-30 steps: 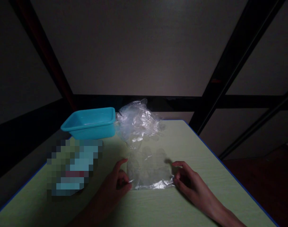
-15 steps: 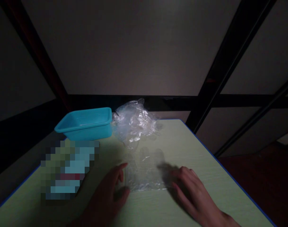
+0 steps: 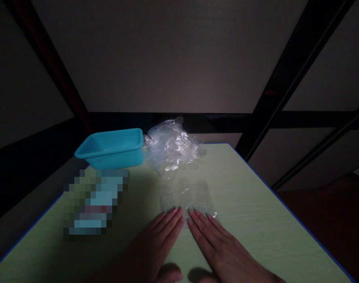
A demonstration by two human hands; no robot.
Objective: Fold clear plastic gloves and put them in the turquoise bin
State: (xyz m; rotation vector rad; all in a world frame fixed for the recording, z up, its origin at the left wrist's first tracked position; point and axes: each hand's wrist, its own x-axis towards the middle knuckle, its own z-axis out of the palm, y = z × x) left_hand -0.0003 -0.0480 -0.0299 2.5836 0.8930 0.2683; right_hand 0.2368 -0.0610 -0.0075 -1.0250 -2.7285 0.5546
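Observation:
A clear disposable plastic glove (image 3: 202,194) lies flat on the table, its rounded finger shapes pointing away from me. My left hand (image 3: 160,237) rests palm down with its fingertips on the near left part of the glove, fingers stretched out. On the near right part lie the fingertips of my right hand (image 3: 216,243), also outstretched and flat. Both hands angle inward, a small gap between them, and they hide the glove's near edge. Just beyond it is a crumpled heap of clear plastic gloves (image 3: 175,143).
A turquoise plastic basin (image 3: 116,159) stands at the back left, beside the heap. Nearer on the left lies a pixelated, partly light-blue flat item (image 3: 98,204). The pale green table (image 3: 256,228) has a blue edge; dark-framed panels (image 3: 167,59) rise behind it.
Both hands have come inward from the glove's two sides onto its near part, and their curled fingers are now straight and flat. The view has shifted slightly.

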